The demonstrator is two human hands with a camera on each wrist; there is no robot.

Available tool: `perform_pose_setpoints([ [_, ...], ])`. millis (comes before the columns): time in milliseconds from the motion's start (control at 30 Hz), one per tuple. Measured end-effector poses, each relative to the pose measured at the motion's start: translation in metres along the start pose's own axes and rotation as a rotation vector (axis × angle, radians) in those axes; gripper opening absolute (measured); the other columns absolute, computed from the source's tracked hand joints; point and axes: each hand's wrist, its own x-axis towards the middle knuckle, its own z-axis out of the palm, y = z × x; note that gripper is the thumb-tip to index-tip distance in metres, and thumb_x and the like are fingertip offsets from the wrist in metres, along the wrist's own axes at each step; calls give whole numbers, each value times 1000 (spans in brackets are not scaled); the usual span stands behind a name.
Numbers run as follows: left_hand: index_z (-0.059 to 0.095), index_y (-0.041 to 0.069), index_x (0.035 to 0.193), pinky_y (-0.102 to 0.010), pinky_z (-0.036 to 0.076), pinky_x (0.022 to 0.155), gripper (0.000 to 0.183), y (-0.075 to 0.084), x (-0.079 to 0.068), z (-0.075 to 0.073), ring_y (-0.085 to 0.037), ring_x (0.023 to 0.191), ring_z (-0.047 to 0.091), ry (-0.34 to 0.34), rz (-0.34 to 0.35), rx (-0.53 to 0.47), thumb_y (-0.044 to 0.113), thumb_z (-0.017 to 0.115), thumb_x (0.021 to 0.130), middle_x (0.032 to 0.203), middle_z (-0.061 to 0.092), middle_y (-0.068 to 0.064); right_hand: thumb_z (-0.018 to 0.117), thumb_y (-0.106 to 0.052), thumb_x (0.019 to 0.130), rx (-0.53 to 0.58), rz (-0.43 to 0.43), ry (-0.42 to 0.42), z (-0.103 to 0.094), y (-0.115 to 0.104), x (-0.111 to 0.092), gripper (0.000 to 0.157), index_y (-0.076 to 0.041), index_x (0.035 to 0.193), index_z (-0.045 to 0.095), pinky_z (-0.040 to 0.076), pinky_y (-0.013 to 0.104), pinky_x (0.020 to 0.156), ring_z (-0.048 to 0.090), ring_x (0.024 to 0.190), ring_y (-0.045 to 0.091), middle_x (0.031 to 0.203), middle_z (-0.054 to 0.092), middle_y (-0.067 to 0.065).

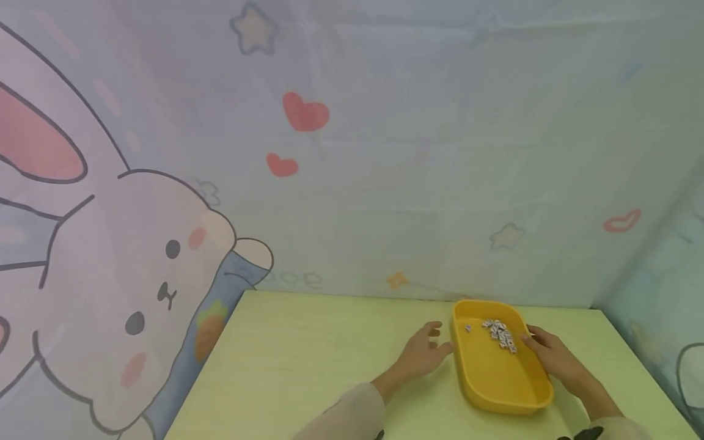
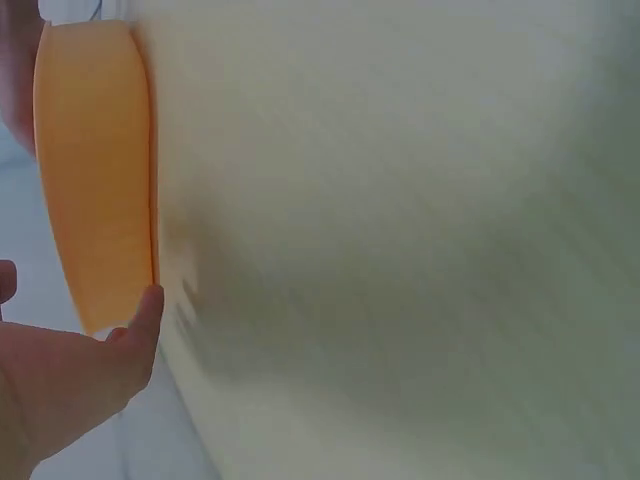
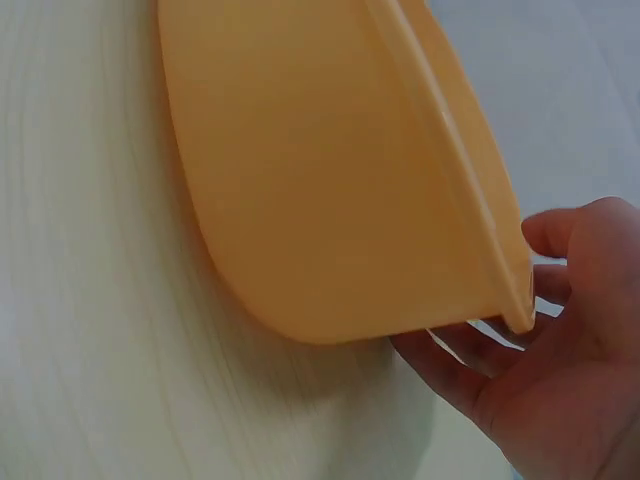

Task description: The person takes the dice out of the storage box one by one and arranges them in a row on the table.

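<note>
A yellow plastic tray (image 1: 497,391) with rounded corners stands on the right part of the table. Inside it, a cluster of small white cubes with dark markings (image 1: 500,335) lies towards the far right, and a single small cube (image 1: 468,328) sits apart near the left wall. My right hand (image 1: 558,355) grips the tray's right side, its thumb over the rim and its fingers (image 3: 440,365) along the outside. My left hand (image 1: 422,352) is beside the tray's left wall, fingers parted and holding nothing. Whether its thumb touches the tray, I cannot tell.
The pale wood-grain table (image 1: 330,354) extends to the left of the tray. Behind it hangs a cloth backdrop (image 1: 412,183) printed with a rabbit, hearts and stars. Another cloth side (image 1: 660,318) borders the table on the right.
</note>
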Motion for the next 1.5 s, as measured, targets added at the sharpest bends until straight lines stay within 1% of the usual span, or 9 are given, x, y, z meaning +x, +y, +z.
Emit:
perform_pose_setpoints([
  [133, 53, 15, 153, -48, 57, 100, 59, -1, 2, 14, -31, 127, 64, 7, -59, -85, 38, 69, 101, 147, 60, -9, 37, -31, 117, 113, 46, -9, 7, -4, -1, 65, 13, 161, 18, 62, 43, 83, 67, 115, 35, 152, 39, 44],
  [267, 53, 11, 152, -45, 59, 95, 55, -3, -2, 18, -31, 121, 66, 43, -56, -139, 26, 69, 102, 144, 60, -11, 41, -31, 116, 201, 69, -22, 17, -10, -5, 67, 10, 163, 17, 62, 50, 87, 62, 125, 43, 155, 36, 42],
  [500, 56, 8, 149, -41, 61, 90, 52, -6, -12, 11, -31, 113, 71, 126, -35, -177, 13, 70, 99, 136, 65, -12, 41, -37, 116, 296, 84, -16, 34, -15, -9, 68, 4, 165, 20, 61, 52, 91, 43, 142, 54, 164, 28, 36],
  [633, 55, 6, 149, -39, 62, 87, 54, -11, -14, 5, -30, 113, 71, 101, -29, -225, 13, 71, 98, 138, 63, -15, 42, -39, 116, 324, 98, 3, 39, -13, -4, 68, 2, 166, 23, 62, 51, 88, 50, 137, 48, 162, 32, 35],
  [733, 54, 7, 150, -39, 62, 86, 58, -15, -12, -4, -27, 111, 70, 60, -51, -241, 15, 74, 97, 142, 61, -13, 43, -43, 115, 359, 114, 0, 43, -9, -1, 71, 2, 166, 22, 61, 52, 90, 46, 141, 47, 164, 31, 33],
  [900, 57, 9, 148, -44, 60, 93, 60, -9, 3, -27, -32, 123, 64, 55, -2, -113, 23, 81, 95, 146, 60, -7, 43, -48, 114, 401, 130, 0, 46, -3, -1, 77, 3, 166, 20, 57, 56, 99, 31, 151, 48, 169, 24, 31],
  [1133, 65, 7, 138, -30, 52, 104, 48, 11, 32, -48, -23, 124, 62, -35, 243, 178, 22, 82, 95, 132, 67, -3, 41, -54, 113, 384, 146, -1, 45, -2, -2, 84, 8, 164, 18, 49, 62, 107, 29, 152, 48, 169, 21, 32],
  [1300, 67, 8, 135, -23, 48, 105, 46, 19, 53, -49, -14, 120, 63, -152, 339, 402, 25, 83, 95, 129, 69, 0, 40, -54, 113, 386, 129, 3, 46, -2, -3, 83, 9, 163, 21, 48, 60, 109, 32, 151, 47, 169, 22, 32],
  [1500, 71, 9, 130, -18, 47, 104, 42, 27, 76, -41, -11, 119, 65, -268, 385, 533, 20, 85, 93, 127, 72, 0, 42, -52, 113, 367, 119, 30, 47, 0, -6, 79, 12, 159, 31, 53, 56, 105, 50, 138, 34, 163, 34, 32],
])
